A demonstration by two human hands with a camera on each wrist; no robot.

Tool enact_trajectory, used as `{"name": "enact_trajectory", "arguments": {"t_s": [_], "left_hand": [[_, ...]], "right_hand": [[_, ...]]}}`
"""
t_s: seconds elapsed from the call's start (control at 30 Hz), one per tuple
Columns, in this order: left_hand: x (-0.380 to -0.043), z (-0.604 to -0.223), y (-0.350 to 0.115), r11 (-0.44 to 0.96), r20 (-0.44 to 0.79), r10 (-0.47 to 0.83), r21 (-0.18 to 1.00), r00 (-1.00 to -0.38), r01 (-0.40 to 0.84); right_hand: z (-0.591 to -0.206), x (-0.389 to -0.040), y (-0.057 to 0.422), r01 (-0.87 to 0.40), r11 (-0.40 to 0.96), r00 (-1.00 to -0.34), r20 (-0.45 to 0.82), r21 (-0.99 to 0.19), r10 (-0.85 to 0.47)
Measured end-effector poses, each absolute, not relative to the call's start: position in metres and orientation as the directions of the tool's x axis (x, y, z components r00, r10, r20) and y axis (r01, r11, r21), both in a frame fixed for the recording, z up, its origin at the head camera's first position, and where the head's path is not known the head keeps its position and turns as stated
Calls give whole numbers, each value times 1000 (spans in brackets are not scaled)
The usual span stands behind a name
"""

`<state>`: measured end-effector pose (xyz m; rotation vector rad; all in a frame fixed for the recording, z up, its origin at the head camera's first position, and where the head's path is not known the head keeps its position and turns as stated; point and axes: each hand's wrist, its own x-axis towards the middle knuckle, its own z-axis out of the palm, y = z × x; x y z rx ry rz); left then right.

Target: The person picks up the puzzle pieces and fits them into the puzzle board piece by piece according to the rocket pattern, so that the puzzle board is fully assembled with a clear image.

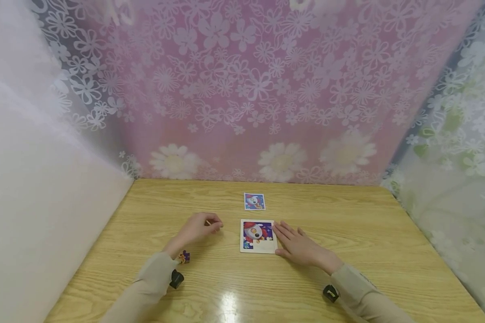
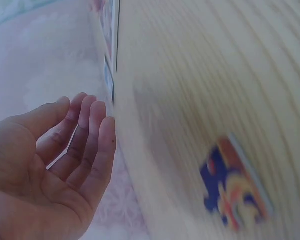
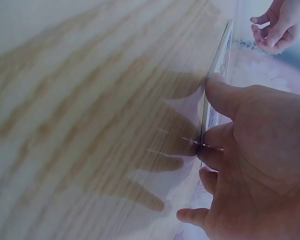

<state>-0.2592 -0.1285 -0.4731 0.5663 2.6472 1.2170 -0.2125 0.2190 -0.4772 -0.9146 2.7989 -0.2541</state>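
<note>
A square jigsaw puzzle tray (image 1: 264, 246) with a white border lies on the table, a cartoon picture filling its upper and left parts and a pale bare area at lower right. My right hand (image 1: 299, 246) lies beside its right edge, fingertips and thumb touching the border. To the left of the tray, my left hand (image 1: 198, 229) hovers with loosely bent fingers; in the left wrist view nothing shows between thumb and fingers (image 2: 106, 140). A purple and orange puzzle piece (image 2: 235, 185) rests on the table near the left wrist; whether others lie with it I cannot tell.
Behind the tray lies a small picture card (image 1: 254, 202) with a similar cartoon. The wooden table (image 1: 347, 215) meets a pink flowered curtain (image 1: 242, 89) at the back, with pale sheets at both sides.
</note>
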Motion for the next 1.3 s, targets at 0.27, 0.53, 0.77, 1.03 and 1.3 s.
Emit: {"name": "enact_trajectory", "arguments": {"t_s": [0.27,0.53,0.77,1.03,1.3], "left_hand": [[-250,-468,-168,566,44,380,779,-924,270],[-237,-467,-204,521,77,355,811,-932,266],[-222,-475,-237,520,106,317,812,-942,266],[-200,-474,-267,624,89,289,737,-953,258],[-183,-473,-281,643,-10,385,720,-923,260]], "right_hand": [[-476,-211,219,-563,795,-793,-123,-226,-596],[-479,-213,221,-561,797,-795,-124,-225,-594],[-480,-214,221,-555,801,-796,-134,-225,-590],[-483,-215,222,-566,790,-791,-118,-235,-601],[-485,-216,222,-582,778,-783,-97,-234,-615]]}}
